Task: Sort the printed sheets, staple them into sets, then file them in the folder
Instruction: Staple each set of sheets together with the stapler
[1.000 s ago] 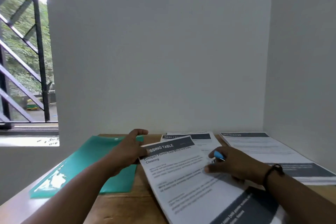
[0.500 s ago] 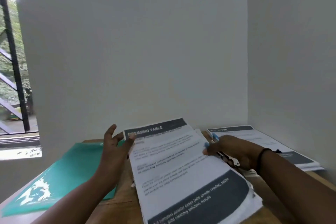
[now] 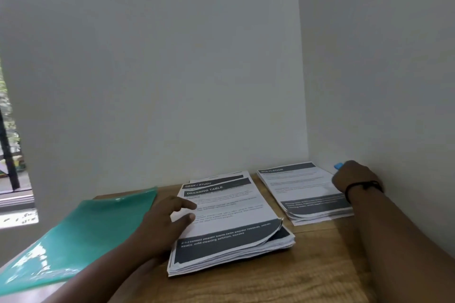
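While I look down from the head camera, I see one translucent green plastic folder (image 3: 78, 236) lying flat at the lower left of the frame, partly over the edge of the brown wooden table (image 3: 283, 275); I cannot tell if any sheet is inside it. I count two stacks of printed white sheets with dark grey bands. The thick stack (image 3: 229, 224) sits in the centre of the frame, its top sheet headed "DRESSING TABLE", with a sheet headed "DESK / STUDY" showing behind it; the lower band has the words "mild cleaning solution, tissues". Its lower right corner curls upward. My left hand (image 3: 167, 224) rests on the left side of this stack, fingers loosely stretched, holding nothing. The thinner stack (image 3: 302, 192) lies at the right, near the wall corner, headed "MULTI-ROOM". My right hand (image 3: 352, 177), with a black wrist band (image 3: 362, 186), is curled around a small blue object (image 3: 338, 166) at the far right edge of that stack.
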Motion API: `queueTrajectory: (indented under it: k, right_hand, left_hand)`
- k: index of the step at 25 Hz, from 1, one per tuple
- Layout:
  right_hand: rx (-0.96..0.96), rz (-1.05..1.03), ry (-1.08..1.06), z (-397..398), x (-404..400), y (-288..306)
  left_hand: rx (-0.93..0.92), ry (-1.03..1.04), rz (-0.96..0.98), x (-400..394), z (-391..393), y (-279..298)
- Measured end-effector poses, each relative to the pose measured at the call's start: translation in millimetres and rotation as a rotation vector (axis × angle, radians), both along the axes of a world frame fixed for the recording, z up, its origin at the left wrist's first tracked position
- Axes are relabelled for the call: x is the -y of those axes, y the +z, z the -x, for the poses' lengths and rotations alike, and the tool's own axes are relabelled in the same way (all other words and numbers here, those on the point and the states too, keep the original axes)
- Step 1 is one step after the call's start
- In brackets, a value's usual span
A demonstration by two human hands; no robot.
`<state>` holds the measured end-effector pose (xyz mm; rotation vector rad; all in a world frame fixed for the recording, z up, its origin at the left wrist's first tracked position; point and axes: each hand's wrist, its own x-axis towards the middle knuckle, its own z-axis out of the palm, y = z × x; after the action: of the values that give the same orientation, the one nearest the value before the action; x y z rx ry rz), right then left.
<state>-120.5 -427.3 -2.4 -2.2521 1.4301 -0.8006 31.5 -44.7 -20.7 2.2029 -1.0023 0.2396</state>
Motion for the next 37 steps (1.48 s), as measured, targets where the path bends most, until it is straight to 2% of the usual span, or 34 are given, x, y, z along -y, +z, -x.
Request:
queueTrajectory:
  k: [3,6,9,12,14,17,20,25,28,31,37]
  right_hand:
    - [-0.088,-0.067,-0.001,10.8,9.6,0.5]
    - [-0.196,-0.081,0.037,10.9,2.5,10.5]
    - [-0.272,-0.17,0.102,20.8,-0.7,21.7]
    - [-0.212,-0.247,0.102,38.4,-3.4,21.4]
    - [-0.131,-0.301,0.066,51.0,-2.3,13.2]
    - [-0.128,-0.347,0.084,59.9,-9.9,-2.0]
    - [0.094,-0.451,0.04,48.6,-11.6,-18.9]
    - [0.691,-0.351,-0.197,28.1,-21.9,-26.6]
    - [0.856,-0.489,-0.26,21.2,-33.3,-26.2]
    - [0.882,-0.497,-0.166,22.2,-35.8,-27.5]
    - [0.843,-0.079,0.192,43.6,-71.8,31.3]
  left_hand:
    - [0.035,-0.121,0.005,41.2,28.8,16.4]
    - [0.093,-0.202,-0.208,111.0,61.7,26.4]
    - [0.152,-0.168,-0.463,178.5,90.0,31.1]
    - [0.234,-0.125,-0.612,206.5,108.5,14.2]
    - [0.231,-0.132,-0.645,207.3,109.3,-0.3]
    - [0.203,-0.147,-0.641,204.3,105.8,-11.0]
    - [0.204,-0.153,-0.619,201.0,107.0,-13.0]
    - [0.17,-0.161,-0.594,199.5,107.7,-11.8]
    - [0.137,-0.164,-0.579,197.3,105.4,-10.3]
    - [-0.041,-0.176,-0.435,192.8,103.2,-3.1]
    - [-0.472,-0.177,0.299,176.0,73.7,18.4]
